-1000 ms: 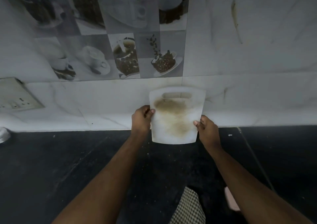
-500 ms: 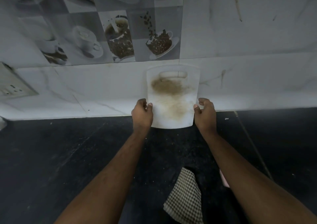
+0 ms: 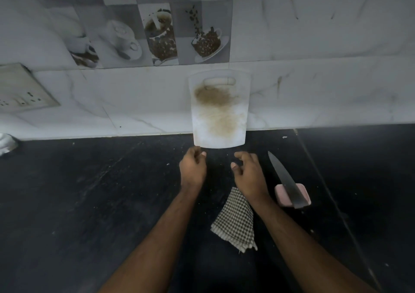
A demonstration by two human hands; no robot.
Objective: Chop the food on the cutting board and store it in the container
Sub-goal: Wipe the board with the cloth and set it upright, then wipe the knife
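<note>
A white cutting board (image 3: pixel 219 111) with brown stains leans upright against the tiled wall, its lower edge on the black counter (image 3: pixel 89 203). No food lies on it. My left hand (image 3: pixel 192 169) hovers just below the board's lower left corner, fingers loosely curled and holding nothing. My right hand (image 3: pixel 248 171) is below the board's lower right part, fingers spread and relaxed, also holding nothing. A knife (image 3: pixel 286 180) lies to the right of my right hand, its blade pointing toward the wall, across a pink block (image 3: pixel 284 197).
A checked cloth (image 3: pixel 237 222) lies on the counter between my forearms. A wall socket plate (image 3: pixel 22 88) is at the left, and a whitish object (image 3: pixel 6 143) sits at the far left counter edge. A seam (image 3: pixel 321 180) runs along the counter at the right.
Both hands have let go of the cutting board and drawn back toward me. The board now leans on the wall by itself. The view tilted down, revealing the knife and pink block.
</note>
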